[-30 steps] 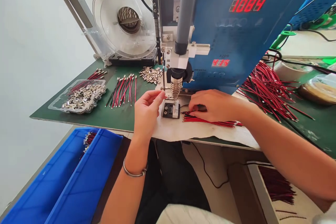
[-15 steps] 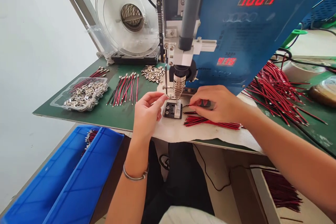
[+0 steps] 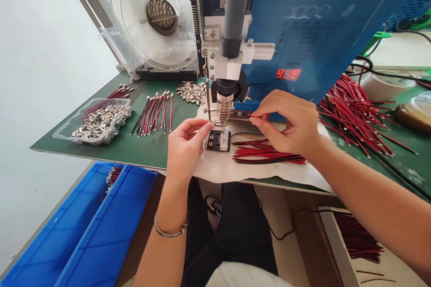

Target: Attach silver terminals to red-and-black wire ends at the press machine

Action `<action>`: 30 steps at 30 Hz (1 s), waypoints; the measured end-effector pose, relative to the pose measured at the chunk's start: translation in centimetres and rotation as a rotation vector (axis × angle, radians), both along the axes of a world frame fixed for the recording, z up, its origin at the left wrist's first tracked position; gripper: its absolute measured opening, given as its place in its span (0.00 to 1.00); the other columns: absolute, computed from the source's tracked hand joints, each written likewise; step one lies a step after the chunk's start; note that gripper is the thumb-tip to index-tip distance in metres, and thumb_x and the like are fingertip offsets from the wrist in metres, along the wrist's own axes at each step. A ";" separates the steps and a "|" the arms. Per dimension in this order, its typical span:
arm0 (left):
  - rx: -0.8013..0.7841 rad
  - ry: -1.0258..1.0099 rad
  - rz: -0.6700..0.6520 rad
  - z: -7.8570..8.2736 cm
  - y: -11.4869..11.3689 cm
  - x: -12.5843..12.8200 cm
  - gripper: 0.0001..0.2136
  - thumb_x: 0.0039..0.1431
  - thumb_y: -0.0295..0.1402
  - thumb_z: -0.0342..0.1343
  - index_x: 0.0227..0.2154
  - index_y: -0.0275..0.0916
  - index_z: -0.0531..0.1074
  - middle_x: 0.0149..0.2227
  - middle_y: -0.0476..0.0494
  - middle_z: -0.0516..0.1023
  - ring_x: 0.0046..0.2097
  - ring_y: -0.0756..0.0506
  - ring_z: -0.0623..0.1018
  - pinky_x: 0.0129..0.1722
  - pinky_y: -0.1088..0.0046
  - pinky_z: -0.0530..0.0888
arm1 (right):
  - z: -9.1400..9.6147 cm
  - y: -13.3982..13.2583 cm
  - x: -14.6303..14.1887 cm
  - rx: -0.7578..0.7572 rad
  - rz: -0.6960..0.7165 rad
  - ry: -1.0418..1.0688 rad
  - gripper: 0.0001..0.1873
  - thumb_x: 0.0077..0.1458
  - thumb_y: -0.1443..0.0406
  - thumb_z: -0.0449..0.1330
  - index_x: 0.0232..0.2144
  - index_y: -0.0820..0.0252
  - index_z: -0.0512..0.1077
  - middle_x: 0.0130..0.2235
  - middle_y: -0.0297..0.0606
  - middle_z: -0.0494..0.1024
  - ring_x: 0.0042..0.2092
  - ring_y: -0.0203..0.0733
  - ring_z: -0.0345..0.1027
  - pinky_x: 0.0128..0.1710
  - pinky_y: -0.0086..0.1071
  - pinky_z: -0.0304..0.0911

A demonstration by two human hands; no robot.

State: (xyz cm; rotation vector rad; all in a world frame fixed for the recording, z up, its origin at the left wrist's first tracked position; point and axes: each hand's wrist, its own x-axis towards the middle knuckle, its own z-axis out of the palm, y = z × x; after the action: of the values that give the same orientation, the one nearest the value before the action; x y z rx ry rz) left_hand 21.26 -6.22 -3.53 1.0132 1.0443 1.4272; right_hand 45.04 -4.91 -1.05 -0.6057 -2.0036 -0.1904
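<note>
Your right hand (image 3: 291,119) pinches one thin red wire (image 3: 249,115) by its tip between thumb and forefinger, just right of a soldering head's metal coil (image 3: 224,106). Your left hand (image 3: 185,143) has thumb and forefinger together beside the single black block (image 3: 212,140) with its pale insert; whether they grip anything, you cannot tell from this view. One bundle of red and black wires (image 3: 266,154), too overlapped to count, lies near the block on a ribbed, off-white cloth (image 3: 249,172).

To the left, a dozen or so wires (image 3: 156,114) with metal ends fan out on the smooth green tabletop (image 3: 144,150), near one loose heap of shiny metal pieces (image 3: 192,93). One clear plastic tray (image 3: 59,133) brims with more of the same silvery parts. Below it, your blue plastic bin (image 3: 104,237) shows two compartments, with tipped wires clustered in the left one.

On your right, one tangled heap of red and black wires (image 3: 353,116) spreads beside two round tubs, one white (image 3: 380,84), the other clear (image 3: 420,98) with brown contents. A white-walled box (image 3: 336,242) beneath holds a dark red bundle and two loose strands. Two red displays glow on the painted blue machine (image 3: 289,45) before you.
</note>
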 end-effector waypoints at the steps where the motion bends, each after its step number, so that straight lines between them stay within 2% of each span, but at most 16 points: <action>1: 0.003 0.001 0.000 0.0 0.0 0.0 0.11 0.47 0.34 0.79 0.31 0.38 0.85 0.30 0.46 0.85 0.18 0.59 0.63 0.16 0.83 0.58 | -0.1 0.0 0.0 0.013 -0.003 0.014 0.09 0.67 0.72 0.66 0.37 0.52 0.76 0.30 0.33 0.81 0.31 0.42 0.74 0.29 0.37 0.68; 4: 0.008 -0.002 -0.002 0.0 0.0 0.0 0.10 0.48 0.34 0.79 0.31 0.38 0.86 0.30 0.46 0.85 0.18 0.59 0.63 0.16 0.83 0.58 | -0.6 0.0 0.2 0.035 -0.013 0.089 0.09 0.69 0.71 0.65 0.39 0.50 0.75 0.31 0.33 0.80 0.30 0.42 0.74 0.28 0.38 0.67; 7: 0.008 -0.002 -0.001 -0.1 -0.1 -0.1 0.09 0.49 0.33 0.79 0.31 0.39 0.86 0.30 0.47 0.85 0.19 0.59 0.63 0.16 0.84 0.58 | -1.2 0.2 0.0 0.040 -0.003 0.259 0.07 0.74 0.67 0.62 0.46 0.46 0.74 0.32 0.32 0.79 0.29 0.44 0.77 0.26 0.40 0.68; 10: 0.014 0.011 -0.002 -0.1 -0.2 -0.1 0.09 0.50 0.34 0.79 0.31 0.39 0.86 0.30 0.47 0.85 0.19 0.59 0.64 0.16 0.84 0.59 | -1.3 0.4 -0.6 0.091 0.003 0.440 0.05 0.78 0.61 0.58 0.49 0.40 0.72 0.30 0.29 0.70 0.26 0.44 0.75 0.23 0.40 0.67; 12: 0.016 0.017 -0.006 -0.1 -0.2 -0.1 0.08 0.51 0.34 0.79 0.31 0.39 0.86 0.30 0.47 0.85 0.20 0.59 0.64 0.17 0.84 0.59 | -1.0 0.4 -1.1 0.115 0.007 0.470 0.04 0.79 0.60 0.58 0.48 0.40 0.70 0.28 0.28 0.65 0.23 0.41 0.70 0.22 0.38 0.67; 15: 0.015 0.023 -0.007 -0.1 -0.2 -0.2 0.08 0.51 0.34 0.79 0.31 0.40 0.87 0.30 0.47 0.85 0.19 0.59 0.63 0.17 0.84 0.59 | -0.6 0.3 -1.5 0.145 0.001 0.447 0.04 0.79 0.59 0.58 0.47 0.41 0.72 0.28 0.28 0.69 0.20 0.38 0.63 0.18 0.38 0.64; 17: 0.017 0.032 -0.007 -0.2 -0.3 -0.2 0.07 0.51 0.34 0.78 0.31 0.40 0.87 0.30 0.47 0.84 0.20 0.59 0.63 0.17 0.83 0.58 | -0.6 0.1 -1.5 0.153 -0.017 0.415 0.06 0.79 0.58 0.58 0.46 0.41 0.75 0.30 0.31 0.74 0.22 0.41 0.67 0.20 0.39 0.66; 20: 0.025 0.054 -0.009 -0.3 -0.3 -0.2 0.06 0.53 0.34 0.77 0.31 0.41 0.88 0.28 0.48 0.82 0.20 0.58 0.63 0.17 0.83 0.59 | -1.0 0.0 -1.3 0.137 -0.002 0.353 0.09 0.79 0.58 0.59 0.44 0.41 0.79 0.33 0.33 0.81 0.33 0.46 0.78 0.29 0.40 0.75; 23: 0.026 0.078 -0.012 -0.4 -0.2 -0.3 0.05 0.54 0.35 0.77 0.32 0.42 0.89 0.26 0.49 0.80 0.20 0.58 0.63 0.18 0.82 0.58 | -1.2 0.0 -1.2 0.103 0.056 0.267 0.09 0.79 0.62 0.58 0.48 0.44 0.79 0.36 0.35 0.82 0.38 0.46 0.80 0.35 0.40 0.78; 26: 0.027 0.096 -0.017 -0.4 -0.2 -0.3 0.05 0.54 0.35 0.77 0.32 0.42 0.88 0.26 0.49 0.80 0.20 0.57 0.63 0.18 0.80 0.57 | -0.9 -0.4 -1.2 0.091 0.093 0.154 0.10 0.78 0.67 0.57 0.51 0.48 0.78 0.38 0.34 0.83 0.38 0.43 0.79 0.36 0.37 0.77; 30: 0.036 0.127 -0.028 -0.4 -0.2 -0.5 0.05 0.56 0.36 0.76 0.32 0.42 0.88 0.24 0.50 0.77 0.20 0.56 0.63 0.18 0.78 0.57 | -0.2 -1.4 -1.2 0.015 0.059 -0.012 0.11 0.73 0.72 0.61 0.45 0.49 0.79 0.34 0.30 0.86 0.32 0.38 0.79 0.32 0.32 0.73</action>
State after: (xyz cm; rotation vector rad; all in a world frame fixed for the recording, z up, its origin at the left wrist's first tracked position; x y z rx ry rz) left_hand 20.81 -6.47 -3.98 1.1528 1.0943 1.3774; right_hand 43.80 -6.28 -1.28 -0.5368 -2.0272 -0.1732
